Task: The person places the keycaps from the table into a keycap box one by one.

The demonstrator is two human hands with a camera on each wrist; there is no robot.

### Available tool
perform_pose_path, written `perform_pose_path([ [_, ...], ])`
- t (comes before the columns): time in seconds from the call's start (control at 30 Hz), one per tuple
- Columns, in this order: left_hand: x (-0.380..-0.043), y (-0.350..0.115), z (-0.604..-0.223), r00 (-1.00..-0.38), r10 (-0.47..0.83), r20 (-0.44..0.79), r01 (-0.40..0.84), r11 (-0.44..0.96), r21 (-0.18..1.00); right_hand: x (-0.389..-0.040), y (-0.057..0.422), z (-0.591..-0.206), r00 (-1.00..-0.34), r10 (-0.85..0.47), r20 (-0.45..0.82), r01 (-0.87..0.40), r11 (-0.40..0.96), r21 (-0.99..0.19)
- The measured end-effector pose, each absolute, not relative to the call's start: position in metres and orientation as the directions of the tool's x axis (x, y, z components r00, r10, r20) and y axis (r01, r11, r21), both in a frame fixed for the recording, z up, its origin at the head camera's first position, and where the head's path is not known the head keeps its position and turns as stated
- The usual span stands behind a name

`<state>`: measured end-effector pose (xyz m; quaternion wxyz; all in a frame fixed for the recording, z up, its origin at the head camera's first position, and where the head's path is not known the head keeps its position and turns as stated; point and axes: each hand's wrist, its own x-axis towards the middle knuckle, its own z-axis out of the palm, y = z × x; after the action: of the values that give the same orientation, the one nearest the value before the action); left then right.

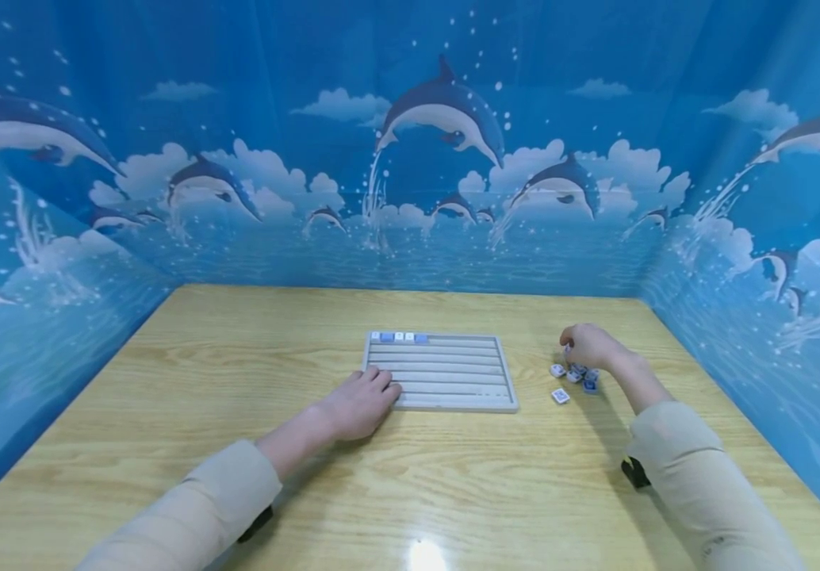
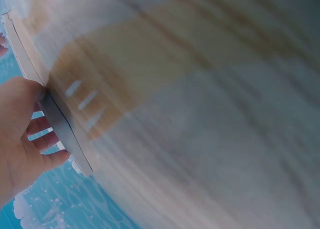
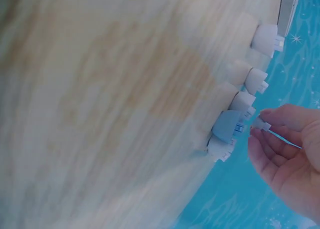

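My left hand [image 1: 360, 403] grips the front left corner of a grey ridged tray [image 1: 453, 379]. In the left wrist view the thumb lies along the tray's side wall [image 2: 60, 121] and the other fingers reach over the far side. Along the tray's back row, at its left end, sit several white and blue keycaps [image 1: 387, 338]. To the right of the tray, my right hand [image 1: 593, 347] is held above a small heap of keycaps [image 1: 576, 375]. Thumb and fingertips pinch one pale keycap [image 3: 259, 123], seen best in the right wrist view.
A single white keycap [image 1: 560, 396] lies in front of the heap. The wood-grain table [image 1: 410, 468] is bounded at the back and sides by a blue dolphin-print curtain [image 1: 274, 254].
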<state>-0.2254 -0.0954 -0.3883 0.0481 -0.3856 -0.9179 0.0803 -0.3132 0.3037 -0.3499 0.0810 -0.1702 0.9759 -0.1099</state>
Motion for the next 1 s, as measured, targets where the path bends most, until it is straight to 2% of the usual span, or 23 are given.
perform_pose_path([
  [0.47,-0.226,-0.097,-0.390,-0.681,0.730,0.059,0.710,0.678,-0.191,-0.311,0.299,-0.348,-0.932,-0.359,-0.044,-0.327,0.890,-0.318],
  [1.0,-0.227,-0.096,-0.390,-0.688,0.723,0.059,0.704,0.685,-0.186,-0.308,0.284,-0.346,-0.924,-0.378,0.058,-0.367,0.834,-0.412],
])
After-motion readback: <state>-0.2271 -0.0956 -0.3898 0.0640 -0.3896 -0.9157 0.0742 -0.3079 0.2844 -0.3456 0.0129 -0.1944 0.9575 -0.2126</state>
